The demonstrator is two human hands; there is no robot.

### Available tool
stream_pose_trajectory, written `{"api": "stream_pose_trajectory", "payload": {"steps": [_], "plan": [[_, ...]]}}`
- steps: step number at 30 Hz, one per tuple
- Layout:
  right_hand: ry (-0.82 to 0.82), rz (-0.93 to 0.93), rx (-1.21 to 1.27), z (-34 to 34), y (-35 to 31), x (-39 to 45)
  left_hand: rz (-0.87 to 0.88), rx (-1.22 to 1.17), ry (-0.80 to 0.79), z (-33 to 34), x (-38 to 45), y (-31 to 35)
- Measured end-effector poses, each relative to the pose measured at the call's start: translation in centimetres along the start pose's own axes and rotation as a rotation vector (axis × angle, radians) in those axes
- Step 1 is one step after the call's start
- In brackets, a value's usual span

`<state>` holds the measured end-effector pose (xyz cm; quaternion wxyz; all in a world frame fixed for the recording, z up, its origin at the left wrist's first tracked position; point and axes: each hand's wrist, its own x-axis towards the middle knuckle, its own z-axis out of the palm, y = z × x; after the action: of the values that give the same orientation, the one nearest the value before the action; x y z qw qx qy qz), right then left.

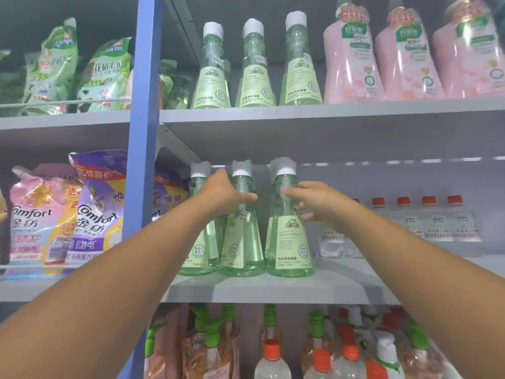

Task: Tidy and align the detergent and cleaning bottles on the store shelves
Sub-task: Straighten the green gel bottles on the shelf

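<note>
On the middle shelf (273,289) three green conical detergent bottles stand upright in a row, close together near the front edge. My left hand (222,194) is wrapped round the neck of the middle bottle (241,242), thumb reaching across its front, so that grip is closed on it. My right hand (317,201) rests against the right bottle (291,242) at its shoulder, fingers curved round the far side and thumb at the front; the grip looks closed on it. The left bottle (198,242) stands partly behind my left forearm. Above, three matching green bottles (254,69) line the upper shelf beside pink bottles (404,53).
</note>
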<state>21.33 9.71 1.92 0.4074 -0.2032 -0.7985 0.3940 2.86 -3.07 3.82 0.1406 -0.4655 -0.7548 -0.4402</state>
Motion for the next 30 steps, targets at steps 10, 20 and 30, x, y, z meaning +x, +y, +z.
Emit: {"api": "stream_pose_trajectory", "payload": {"steps": [10, 20, 30], "plan": [[0.13, -0.03, -0.173, 1.7, 0.6, 0.7, -0.054, -0.105, 0.058, 1.4, 0.3, -0.2], [0.184, -0.032, -0.256, 2.4, 0.4, 0.8, 0.013, -0.213, 0.076, 1.4, 0.0, -1.3], [0.089, 0.011, -0.163, 2.4, 2.4, -1.0, 0.144, -0.297, 0.529, 1.4, -5.6, -4.7]]}}
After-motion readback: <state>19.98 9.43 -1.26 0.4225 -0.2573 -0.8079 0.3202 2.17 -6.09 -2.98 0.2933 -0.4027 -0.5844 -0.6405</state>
